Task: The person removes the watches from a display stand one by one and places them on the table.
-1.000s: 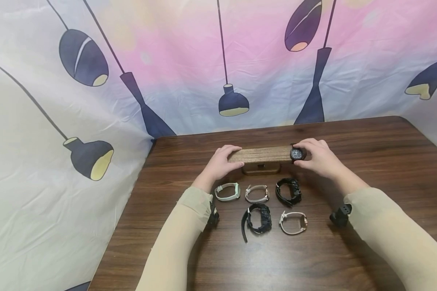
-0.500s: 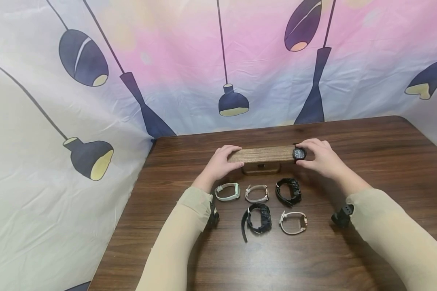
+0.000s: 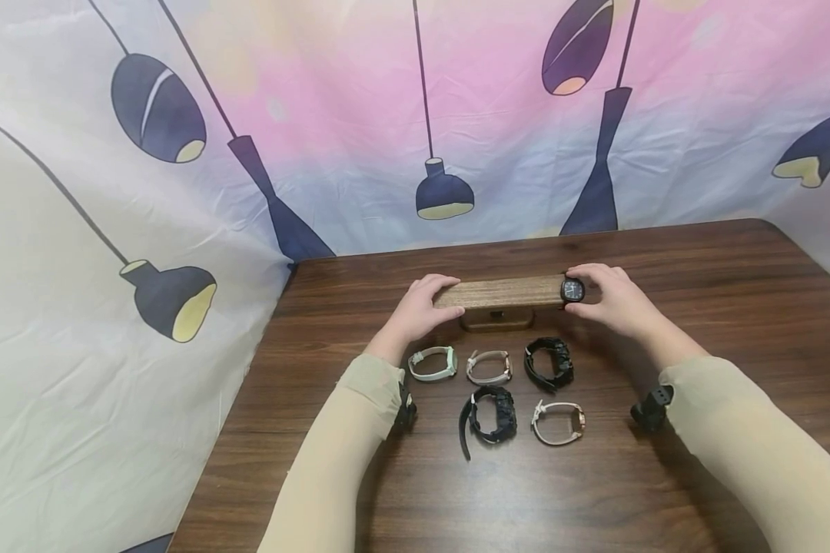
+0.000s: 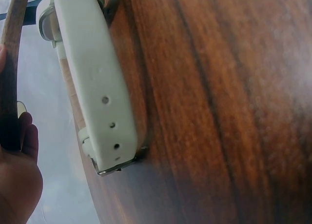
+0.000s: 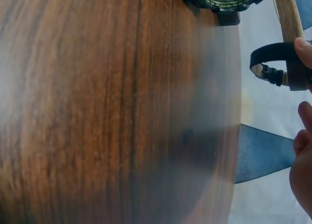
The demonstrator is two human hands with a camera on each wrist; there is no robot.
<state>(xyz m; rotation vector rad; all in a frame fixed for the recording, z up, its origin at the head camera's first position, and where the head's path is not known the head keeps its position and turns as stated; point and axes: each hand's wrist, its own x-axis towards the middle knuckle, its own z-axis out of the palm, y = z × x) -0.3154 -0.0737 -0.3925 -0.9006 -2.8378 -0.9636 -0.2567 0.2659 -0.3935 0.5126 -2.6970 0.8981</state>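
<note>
A wooden watch stand point(image 3: 505, 292) with a long horizontal bar stands toward the back of the table. My left hand point(image 3: 415, 309) grips the bar's left end, thumb in front and fingers behind. At the right end, a black square-faced watch point(image 3: 572, 289) encircles the bar, its face turned up. My right hand point(image 3: 617, 305) pinches this watch between thumb and fingers. In the right wrist view, the watch's dark strap point(image 5: 274, 52) hangs as a loop under the bar.
In front of the stand lie a mint-green watch point(image 3: 449, 361), a pale-strapped watch point(image 3: 489, 382) and a chunky black watch point(image 3: 562, 365). Nearer are another black watch point(image 3: 503, 415) and a white-strapped watch point(image 3: 556, 443). A printed cloth point(image 3: 360, 192) hangs behind the wooden table point(image 3: 512, 507).
The black square-faced watch has slid a little to the right along the bar, together with my right hand. My left hand and the stand have stayed in place.
</note>
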